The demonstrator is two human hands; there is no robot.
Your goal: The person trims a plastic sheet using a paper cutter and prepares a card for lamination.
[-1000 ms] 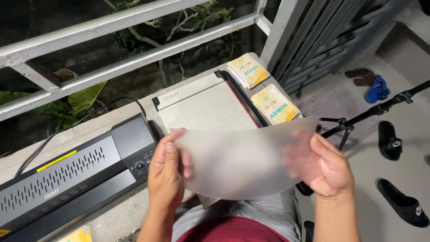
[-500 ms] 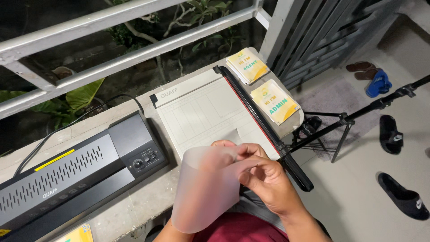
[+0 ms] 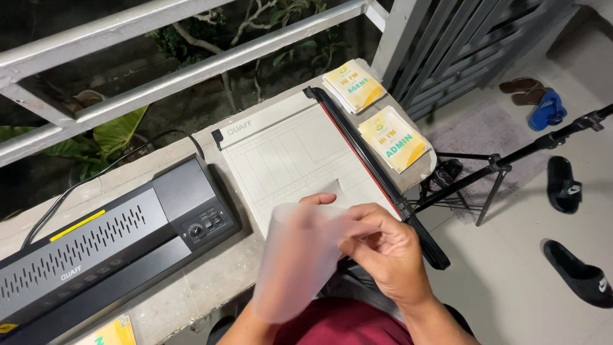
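Note:
A frosted, see-through plastic sheet (image 3: 297, 268) hangs in front of me over the near edge of the concrete ledge (image 3: 211, 287). My right hand (image 3: 386, 252) pinches its upper right edge with fingers curled. My left hand (image 3: 317, 199) is mostly hidden behind the sheet; only a fingertip shows at its top edge, and the forearm comes up from below. Both hands meet just in front of the white paper trimmer (image 3: 287, 153) with its black cutting arm (image 3: 377, 176).
A black laminator (image 3: 96, 249) with a cable lies left on the ledge. Two stacks of yellow and white cards (image 3: 353, 85) (image 3: 394, 138) sit right of the trimmer, another card (image 3: 115, 333) at bottom left. A metal railing (image 3: 191, 67), a tripod (image 3: 511, 156) and sandals (image 3: 578, 275) are nearby.
A second ago both hands held the sheet spread wide between them. The hands have come together, and the sheet now hangs narrow and lower, to the left of my right hand.

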